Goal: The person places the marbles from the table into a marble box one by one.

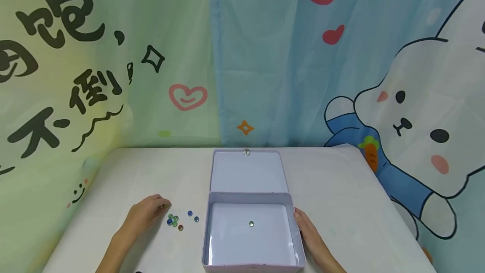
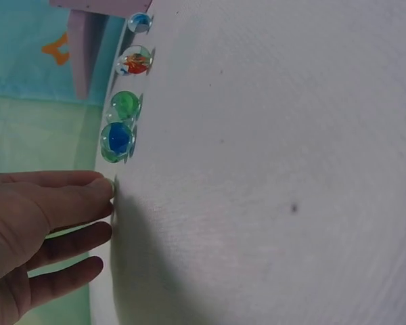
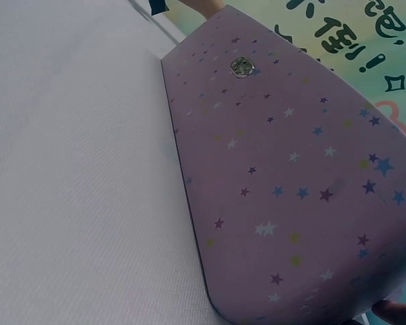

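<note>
My left hand [image 1: 145, 214] is at the left of a small group of glass marbles, its thumb and fingertip pinching a marble that is mostly hidden; a pale greenish edge shows in the left wrist view. Beside it lie several green marbles [image 1: 174, 224], a blue marble [image 1: 169, 222] and an orange marble [image 1: 180, 227]. Two more bluish marbles [image 1: 196, 219] sit nearer the box. The metal box [image 1: 206, 239] stands with its lid [image 1: 248, 172] folded back, and one green marble [image 1: 251, 223] rests inside. Against the box's right wall, my right hand [image 1: 312, 237] rests with fingers extended.
A white cloth covers the table [image 1: 352, 205]. Behind it hangs a printed curtain [image 1: 257, 62]. The box's outside is pink with stars, and a metal clasp [image 3: 242, 66] sits on its front. A dark spot [image 1: 138, 271] shows at the bottom edge.
</note>
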Demonstrator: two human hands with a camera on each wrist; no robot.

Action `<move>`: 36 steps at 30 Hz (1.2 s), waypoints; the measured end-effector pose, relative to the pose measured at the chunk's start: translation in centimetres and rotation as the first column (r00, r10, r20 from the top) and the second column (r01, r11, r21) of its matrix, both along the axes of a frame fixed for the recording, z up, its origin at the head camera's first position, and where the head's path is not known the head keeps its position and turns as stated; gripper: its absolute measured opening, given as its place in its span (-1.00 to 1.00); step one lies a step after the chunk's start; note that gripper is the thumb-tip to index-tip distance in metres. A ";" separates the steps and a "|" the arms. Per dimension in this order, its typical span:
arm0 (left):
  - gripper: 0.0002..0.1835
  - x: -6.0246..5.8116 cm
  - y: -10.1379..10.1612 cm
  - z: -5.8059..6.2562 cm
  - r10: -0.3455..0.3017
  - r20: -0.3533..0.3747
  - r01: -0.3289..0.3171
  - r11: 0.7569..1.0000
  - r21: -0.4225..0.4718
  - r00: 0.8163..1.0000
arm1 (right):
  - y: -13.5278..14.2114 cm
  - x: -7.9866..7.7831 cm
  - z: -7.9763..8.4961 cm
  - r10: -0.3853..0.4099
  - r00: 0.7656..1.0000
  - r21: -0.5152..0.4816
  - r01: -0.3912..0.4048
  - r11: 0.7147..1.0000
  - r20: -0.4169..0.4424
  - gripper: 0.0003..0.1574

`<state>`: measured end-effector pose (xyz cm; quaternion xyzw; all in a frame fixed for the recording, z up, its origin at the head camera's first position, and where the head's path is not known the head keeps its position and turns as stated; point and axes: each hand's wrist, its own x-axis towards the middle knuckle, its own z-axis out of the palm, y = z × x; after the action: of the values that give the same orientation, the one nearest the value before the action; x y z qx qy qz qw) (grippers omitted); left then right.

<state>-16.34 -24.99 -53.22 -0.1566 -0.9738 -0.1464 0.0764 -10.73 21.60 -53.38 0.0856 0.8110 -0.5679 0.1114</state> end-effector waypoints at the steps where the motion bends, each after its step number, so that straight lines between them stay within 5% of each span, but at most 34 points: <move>1: -0.80 0.0 0.0 0.1 0.000 0.004 0.000 1.000 -0.005 1.000 | 0.0 0.0 0.0 -0.001 1.000 0.003 0.001 1.000 -0.002 -0.23; 8: -0.83 -0.1 0.0 0.7 -0.018 0.061 0.017 1.000 0.013 0.998 | -0.1 -0.1 0.1 0.001 1.000 0.004 -0.001 1.000 0.007 -0.20; 11: -0.86 -0.2 -0.1 1.1 -0.058 0.087 0.049 0.994 0.100 0.995 | -0.1 -0.2 0.1 0.005 1.000 -0.001 -0.005 1.000 0.018 -0.18; 15: -0.85 -0.2 0.1 2.3 -0.161 0.048 0.144 0.956 0.257 0.986 | 0.0 -0.2 0.0 0.010 1.000 -0.009 -0.010 1.000 0.012 -0.20; 19: -0.85 -0.3 0.9 3.8 -0.267 -0.016 0.258 0.910 0.324 0.964 | 0.1 -0.2 -0.1 0.009 1.000 -0.005 -0.009 1.000 0.015 -0.20; 25: -0.83 -0.7 3.0 5.9 -0.368 -0.021 0.348 0.860 0.373 0.930 | 0.1 -0.3 0.0 0.013 1.000 0.002 -0.013 1.000 0.015 -0.18; 36: -0.80 -1.3 7.7 8.6 -0.546 -0.020 0.525 0.794 0.306 0.837 | -0.1 -0.1 0.3 0.008 1.000 0.001 -0.008 1.000 0.021 -0.18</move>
<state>-17.67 -17.31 -44.62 -0.4072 -0.8578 -0.3130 0.0206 -10.82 21.53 -53.11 0.0883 0.8104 -0.5662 0.1223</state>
